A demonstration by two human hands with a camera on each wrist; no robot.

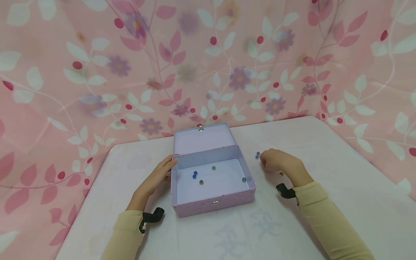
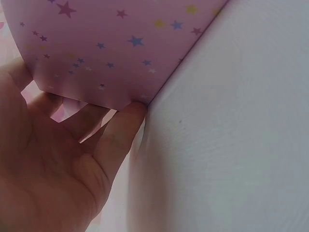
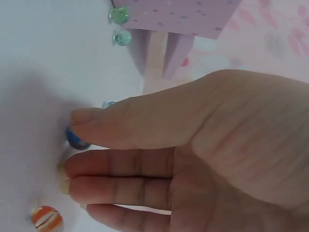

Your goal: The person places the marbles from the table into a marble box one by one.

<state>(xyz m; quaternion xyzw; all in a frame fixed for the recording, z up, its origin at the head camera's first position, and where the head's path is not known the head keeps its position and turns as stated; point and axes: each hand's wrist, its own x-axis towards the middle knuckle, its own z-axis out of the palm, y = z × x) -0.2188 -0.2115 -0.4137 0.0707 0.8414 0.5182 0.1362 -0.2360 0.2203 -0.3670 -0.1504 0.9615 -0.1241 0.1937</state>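
A lavender tin box [image 1: 212,207] stands with its lid [image 1: 204,139] tipped back, and several glass marbles lie inside, including a green marble [image 1: 213,168] and a brown marble [image 1: 201,182]. At its rear left corner, my left hand [image 1: 159,173] holds the box, fingers bent round the edge of the star-printed wall [image 2: 120,48]. To the right of the box, my right hand [image 1: 281,160] is down at the tabletop. Its thumb and fingers pinch a dark blue marble [image 3: 77,139], partly hidden by the thumb. An orange-and-white marble [image 3: 47,219] lies beside the fingertips.
Between the right hand and the box, a green marble [image 3: 119,15] and a pale green marble [image 3: 122,37] sit on the white-covered table [image 1: 292,224]. Another light blue marble [image 3: 108,104] shows behind the thumb. Floral cloth [image 1: 208,72] hangs behind the table.
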